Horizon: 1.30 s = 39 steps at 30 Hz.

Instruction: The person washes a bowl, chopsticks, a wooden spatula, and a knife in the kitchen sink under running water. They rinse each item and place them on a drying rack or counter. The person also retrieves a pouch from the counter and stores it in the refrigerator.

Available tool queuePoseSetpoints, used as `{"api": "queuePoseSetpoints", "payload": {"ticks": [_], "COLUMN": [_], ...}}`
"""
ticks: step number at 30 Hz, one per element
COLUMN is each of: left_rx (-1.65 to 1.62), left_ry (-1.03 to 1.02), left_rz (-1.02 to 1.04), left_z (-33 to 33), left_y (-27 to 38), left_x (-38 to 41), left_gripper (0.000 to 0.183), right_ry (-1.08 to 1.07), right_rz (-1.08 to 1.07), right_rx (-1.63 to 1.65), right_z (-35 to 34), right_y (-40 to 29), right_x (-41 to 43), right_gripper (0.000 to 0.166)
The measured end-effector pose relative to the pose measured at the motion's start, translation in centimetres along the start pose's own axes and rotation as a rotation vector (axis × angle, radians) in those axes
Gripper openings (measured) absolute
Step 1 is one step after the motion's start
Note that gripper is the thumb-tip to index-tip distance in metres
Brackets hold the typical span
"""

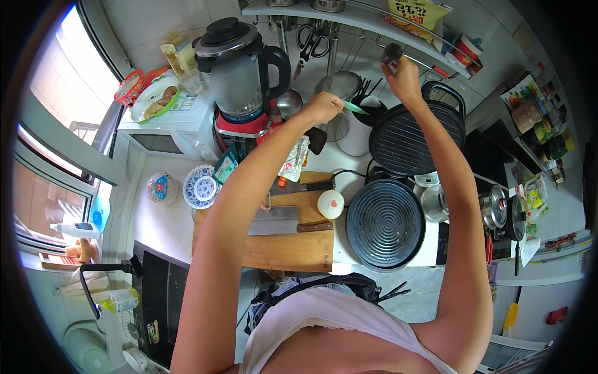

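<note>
My left hand (324, 107) is closed around a slim light green utensil (355, 107), whose far end points into a black utensil holder (373, 100). Higher and to the right, my right hand (402, 78) pinches a small dark cylindrical object (392, 51) just under the wall shelf; its exact kind cannot be told. Below that hand stands the raised ribbed lid (413, 138) of an electric griddle, opened above its round ringed plate (386, 224). Between my forearms, a cleaver (275, 220) and a second dark-handled knife (317, 186) lie on a wooden cutting board (289, 252).
A blender (240, 79) on a red base stands left of my left hand. Scissors (312, 44) and ladles hang below the shelf (355, 14). A white round-lidded item (331, 204) sits at the board's edge. The black sink (161, 290) is lower left; steel pots (493, 205) stand right.
</note>
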State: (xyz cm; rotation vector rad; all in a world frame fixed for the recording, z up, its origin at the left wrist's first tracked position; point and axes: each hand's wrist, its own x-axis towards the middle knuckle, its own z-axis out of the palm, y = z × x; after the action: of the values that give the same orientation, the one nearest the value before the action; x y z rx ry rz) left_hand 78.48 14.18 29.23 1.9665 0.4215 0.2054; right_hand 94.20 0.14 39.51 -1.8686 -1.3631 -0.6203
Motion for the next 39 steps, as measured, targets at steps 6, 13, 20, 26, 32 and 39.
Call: {"api": "queuePoseSetpoints", "payload": {"ticks": [6,13,20,26,32,39], "left_rx": [0.009,0.081,0.029,0.007,0.104,0.38], "left_ry": [-0.009,-0.048,-0.062,-0.052,-0.026,-0.098], "left_rz": [-0.035,0.042,-0.024,-0.063,0.014,-0.003], "left_z": [1.6,2.9,2.9,2.8,3.6,6.6], "left_y": [-0.1,0.3,-1.5,-1.8,-3.3,-3.3], "left_x": [0.1,0.2,1.0,0.6,1.2,1.0], "left_gripper": [0.023,0.027,0.026,0.024,0.027,0.055], "right_ry": [-0.164,-0.185,-0.183,-0.179,-0.197,-0.31], "right_rz": [0.25,0.354,0.374,0.383,0.381,0.26], "right_rx": [-0.178,-0.102,-0.033,-0.064,-0.151,0.064], "right_z": [1.1,2.9,3.3,4.8,6.3,5.4], "right_y": [4.1,5.8,4.6,5.2,6.3,3.8], "right_x": [0.5,0.2,0.4,-0.8,-1.2,-1.9], "right_gripper": [0.035,0.03,0.031,0.033,0.038,0.033]}}
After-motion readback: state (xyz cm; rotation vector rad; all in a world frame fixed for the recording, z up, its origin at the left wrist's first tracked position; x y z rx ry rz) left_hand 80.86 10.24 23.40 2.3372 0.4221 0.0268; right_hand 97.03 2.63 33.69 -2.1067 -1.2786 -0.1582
